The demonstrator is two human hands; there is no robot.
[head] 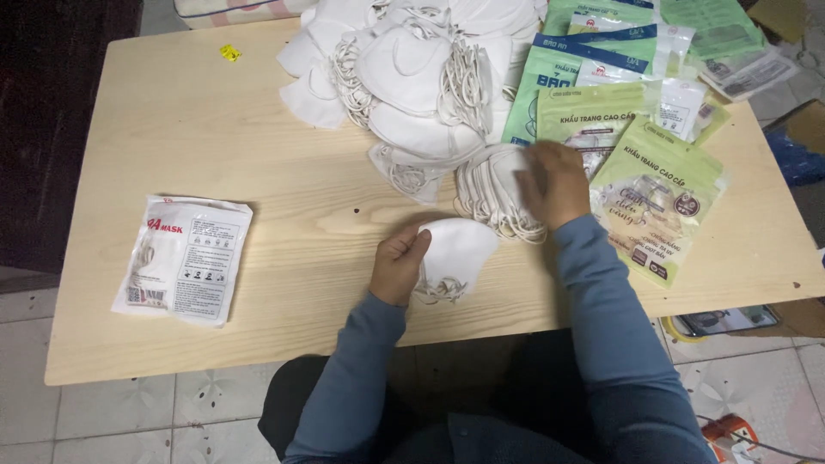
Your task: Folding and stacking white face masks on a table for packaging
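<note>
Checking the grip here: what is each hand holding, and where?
Left hand grips a folded white mask by its left edge. Right hand rests on a small mask stack; a grip cannot be told.

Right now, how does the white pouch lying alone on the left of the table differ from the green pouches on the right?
The white pouch lies by itself on bare wood, away from both hands; the green pouches overlap in a spread beside the right hand. The white pouch is plain white with small print; the green pouches are light green with clear windows. Both are flat, printed mask packets lying on the table.
</note>
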